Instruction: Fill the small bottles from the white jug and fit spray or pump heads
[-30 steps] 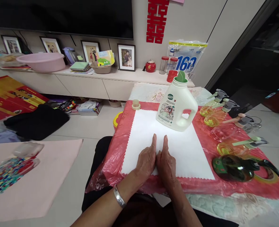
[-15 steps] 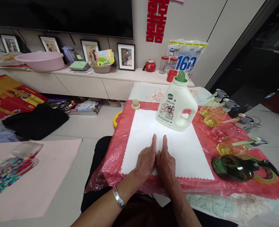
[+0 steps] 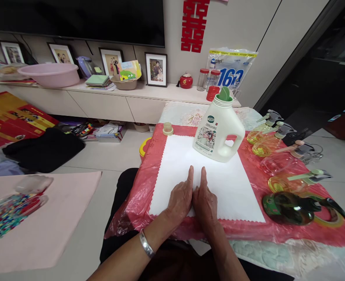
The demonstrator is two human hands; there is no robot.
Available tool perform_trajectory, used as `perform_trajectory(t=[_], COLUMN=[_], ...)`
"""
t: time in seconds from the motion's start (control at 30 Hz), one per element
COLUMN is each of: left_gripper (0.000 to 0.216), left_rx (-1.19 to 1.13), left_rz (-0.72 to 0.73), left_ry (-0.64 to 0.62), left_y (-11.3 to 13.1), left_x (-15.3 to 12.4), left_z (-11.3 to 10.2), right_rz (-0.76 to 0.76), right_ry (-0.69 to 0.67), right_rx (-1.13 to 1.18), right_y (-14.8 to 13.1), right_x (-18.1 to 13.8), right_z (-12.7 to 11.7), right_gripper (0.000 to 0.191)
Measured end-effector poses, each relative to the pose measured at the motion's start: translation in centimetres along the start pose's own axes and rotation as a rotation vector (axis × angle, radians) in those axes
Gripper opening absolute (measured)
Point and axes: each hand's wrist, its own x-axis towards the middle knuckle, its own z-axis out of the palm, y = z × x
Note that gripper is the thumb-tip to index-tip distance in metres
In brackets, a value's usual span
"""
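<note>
My left hand (image 3: 180, 198) and my right hand (image 3: 206, 201) lie side by side over the near part of a white scalloped sheet (image 3: 172, 156). Both index fingers are stretched forward with a narrow gap between their tips. The hands meet or nearly meet at the thumb side; the other fingers are largely hidden. I see nothing held in either one. Beyond the fingertips a pale green detergent bottle (image 3: 219, 132) stands upright on the sheet. Its mouth is uncapped, with a green spout (image 3: 224, 93) showing. A translucent cap (image 3: 168, 128) sits at the sheet's far left corner.
Red plastic film (image 3: 140, 191) covers the table. Along its right side are several pump bottles (image 3: 263, 146), a dark green bottle (image 3: 289, 208) lying on its side, and a roll of tape (image 3: 333, 220). Left stands a pink surface (image 3: 58, 222) with colourful beads (image 3: 8, 216).
</note>
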Motion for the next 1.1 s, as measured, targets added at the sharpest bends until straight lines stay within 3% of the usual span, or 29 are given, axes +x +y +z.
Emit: perform_trajectory(t=[0.2, 0.53, 1.1], left_gripper=[0.076, 0.075, 0.075], left_rx=[-0.012, -0.001, -0.001], left_rz=[0.013, -0.025, -0.034], left_ry=[0.029, -0.007, -0.016], left_y=[0.01, 0.36, 0.05], left_x=[-0.07, 0.14, 0.15], left_z=[0.04, -0.49, -0.05], right_rz=[0.004, 0.015, 0.0], right_ry=[-0.011, -0.025, -0.014], right_rx=[-0.008, -0.018, -0.03], right_y=[0.02, 0.2, -0.05], right_x=[0.06, 0.06, 0.13], right_z=[-0.07, 0.14, -0.2], right_gripper=[0.079, 0.069, 0.077])
